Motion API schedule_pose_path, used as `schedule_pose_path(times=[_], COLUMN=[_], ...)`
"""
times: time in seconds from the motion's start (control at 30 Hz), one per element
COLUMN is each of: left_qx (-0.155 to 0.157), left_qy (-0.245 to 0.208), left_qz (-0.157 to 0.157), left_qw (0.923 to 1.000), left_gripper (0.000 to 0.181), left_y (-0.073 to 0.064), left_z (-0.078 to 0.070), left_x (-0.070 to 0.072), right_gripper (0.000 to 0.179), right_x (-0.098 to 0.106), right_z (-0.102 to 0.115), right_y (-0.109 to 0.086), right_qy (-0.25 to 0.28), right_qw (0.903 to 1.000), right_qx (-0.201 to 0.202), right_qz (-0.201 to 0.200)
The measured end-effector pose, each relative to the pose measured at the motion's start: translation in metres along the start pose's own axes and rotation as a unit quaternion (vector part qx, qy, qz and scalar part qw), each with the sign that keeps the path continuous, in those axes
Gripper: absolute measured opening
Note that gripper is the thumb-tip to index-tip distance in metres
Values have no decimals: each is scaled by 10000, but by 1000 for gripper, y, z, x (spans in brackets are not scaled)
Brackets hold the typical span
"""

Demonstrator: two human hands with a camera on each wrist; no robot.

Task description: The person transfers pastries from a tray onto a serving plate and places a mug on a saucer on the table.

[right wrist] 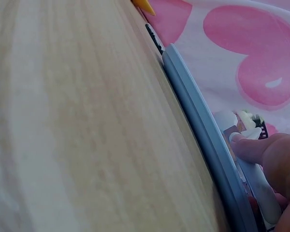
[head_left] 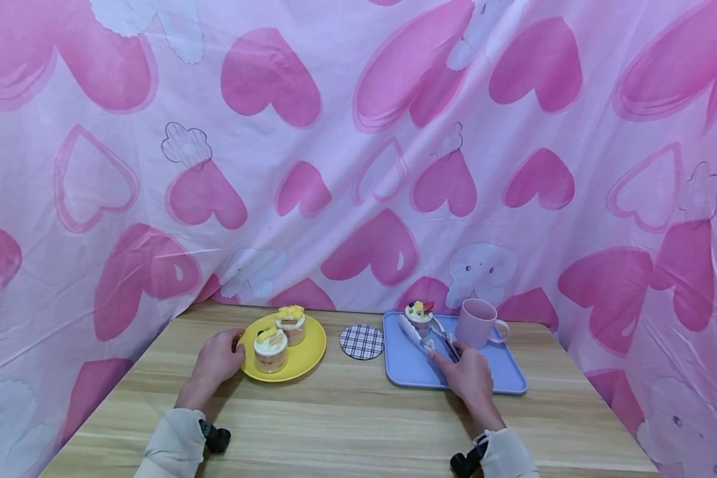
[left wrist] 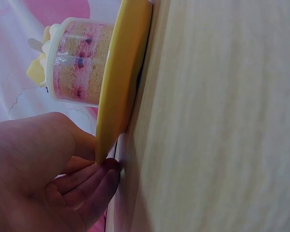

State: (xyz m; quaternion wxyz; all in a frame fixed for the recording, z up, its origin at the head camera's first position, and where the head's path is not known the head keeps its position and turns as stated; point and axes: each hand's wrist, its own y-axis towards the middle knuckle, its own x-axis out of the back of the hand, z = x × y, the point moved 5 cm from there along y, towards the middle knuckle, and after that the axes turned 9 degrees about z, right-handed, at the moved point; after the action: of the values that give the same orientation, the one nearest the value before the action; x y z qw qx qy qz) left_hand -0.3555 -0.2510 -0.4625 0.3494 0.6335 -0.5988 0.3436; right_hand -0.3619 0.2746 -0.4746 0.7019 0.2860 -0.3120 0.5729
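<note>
My left hand (head_left: 220, 358) grips the near-left rim of a yellow plate (head_left: 307, 358), thumb on top and fingers under the edge in the left wrist view. On that plate stand two clear dessert cups, the nearer one (head_left: 271, 352) and the farther one (head_left: 291, 325), both with cream and yellow topping. My right hand (head_left: 471, 380) holds a pair of tongs (head_left: 415, 334) over the blue tray (head_left: 418, 377). The spread arms of the tongs point at a fruit-topped dessert cup (head_left: 419, 313) at the tray's far left; whether they touch it I cannot tell.
A pink mug (head_left: 477, 323) stands on the tray, right of the tongs, its handle to the right. Between plate and tray lies a round checked coaster (head_left: 361, 342). A pink heart-patterned curtain (head_left: 370, 252) hangs behind the wooden table (head_left: 334, 425).
</note>
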Motion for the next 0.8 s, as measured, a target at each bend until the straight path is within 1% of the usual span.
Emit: schedule_pose_path(times=[0.33,0.53,0.8], left_qx=[11,-5,26], left_qy=[-26,4,-14], left_qz=[12,12,63], left_qw=[10000,10000,10000], left_gripper=[47,47,48], left_y=[-1,0,2], left_z=[0,0,2], left_x=[1,0,0], right_gripper=[86,85,88], right_x=[-1,0,-1], right_z=[0,1,1], right_y=[0,-1,-1], right_qy=[-24,-114,-100], right_qw=[10000,9999,9999], right_qx=[-18,57,107], right_qz=[80,41,62])
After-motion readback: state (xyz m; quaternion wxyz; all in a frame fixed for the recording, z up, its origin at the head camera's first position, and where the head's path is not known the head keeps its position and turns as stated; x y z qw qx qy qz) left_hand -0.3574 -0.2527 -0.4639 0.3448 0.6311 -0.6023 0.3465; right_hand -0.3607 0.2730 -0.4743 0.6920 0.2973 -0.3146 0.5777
